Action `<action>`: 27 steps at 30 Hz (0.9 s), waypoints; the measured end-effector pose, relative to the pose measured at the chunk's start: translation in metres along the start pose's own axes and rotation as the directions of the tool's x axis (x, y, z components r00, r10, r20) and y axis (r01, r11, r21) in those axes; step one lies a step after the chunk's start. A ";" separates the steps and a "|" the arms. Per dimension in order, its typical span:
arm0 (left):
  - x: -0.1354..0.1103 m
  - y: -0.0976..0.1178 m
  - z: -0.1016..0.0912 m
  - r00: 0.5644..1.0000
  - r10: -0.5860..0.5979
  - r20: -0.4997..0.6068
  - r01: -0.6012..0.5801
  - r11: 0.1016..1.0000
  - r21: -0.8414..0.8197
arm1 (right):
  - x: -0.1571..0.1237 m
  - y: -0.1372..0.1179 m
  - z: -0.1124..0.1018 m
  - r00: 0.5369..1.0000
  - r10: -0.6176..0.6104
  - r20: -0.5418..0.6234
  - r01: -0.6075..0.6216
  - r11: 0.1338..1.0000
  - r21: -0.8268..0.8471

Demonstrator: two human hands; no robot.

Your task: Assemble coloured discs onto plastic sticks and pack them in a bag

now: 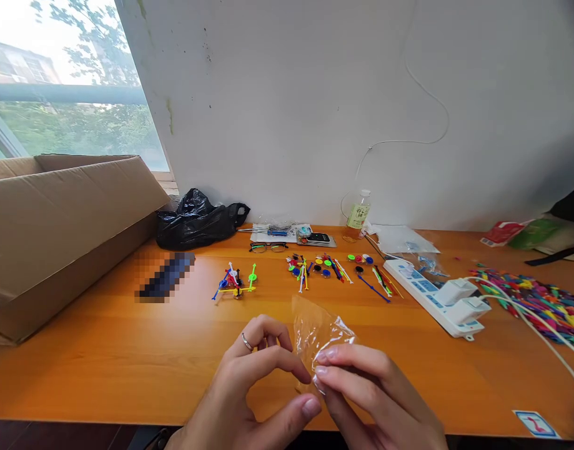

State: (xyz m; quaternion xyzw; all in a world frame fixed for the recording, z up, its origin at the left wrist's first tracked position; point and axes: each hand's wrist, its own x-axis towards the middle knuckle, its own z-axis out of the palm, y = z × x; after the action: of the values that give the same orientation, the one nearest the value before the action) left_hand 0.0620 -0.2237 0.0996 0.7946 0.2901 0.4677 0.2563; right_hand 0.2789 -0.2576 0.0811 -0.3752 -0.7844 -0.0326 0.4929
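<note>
Two hands meet over the front of the bench (103,375), with one clear plastic bag (310,328) between them. The right hand (373,387) pinches the bag's near edge between its thumb and fingertips. The left hand (268,375), wearing one ring (246,341), is half open, thumb and forefinger parted beside the bag; whether a fingertip touches the film I cannot tell.

Beyond the bag lie three small groups of coloured plastic parts: a cluster of arrow spinners (235,284) on the left, a mixed heap (298,269) of discs and arrows in the middle, and more discs and arrows to its right, among them one blue arrow (374,289) lying apart. Overlap prevents a full count. One large pile of coloured pieces (544,300), too many to count, spreads at the far right.

One power strip (427,294) carries two white plugs (469,310). Toward the wall stand or lie one bottle (358,215), one pair of eyeglasses (268,247) and one black plastic bag (197,222); one cardboard box (71,231) sits at the left.
</note>
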 end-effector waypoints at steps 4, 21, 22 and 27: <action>0.005 -0.001 0.001 1.000 0.002 0.020 -0.001 0.998 -0.063 | -0.002 -0.004 -0.001 0.999 -0.035 -0.028 0.032 0.995 -0.096; 0.004 0.005 -0.001 0.978 0.182 -0.100 -0.162 0.970 0.179 | -0.001 -0.006 0.007 0.998 -0.006 -0.066 -0.004 0.987 -0.159; 0.004 0.005 -0.002 0.979 0.178 -0.096 -0.159 0.972 0.176 | -0.002 -0.005 0.007 0.998 -0.011 -0.068 0.001 0.988 -0.157; 0.008 0.003 -0.007 0.987 0.127 -0.094 -0.115 0.985 0.130 | 0.000 -0.001 0.010 0.996 0.007 -0.089 -0.017 0.995 -0.103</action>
State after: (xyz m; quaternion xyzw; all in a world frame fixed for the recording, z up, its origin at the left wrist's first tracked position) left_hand 0.0599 -0.2189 0.1090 0.8003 0.2825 0.5034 0.1623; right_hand 0.2709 -0.2538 0.0760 -0.4032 -0.7567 -0.0870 0.5072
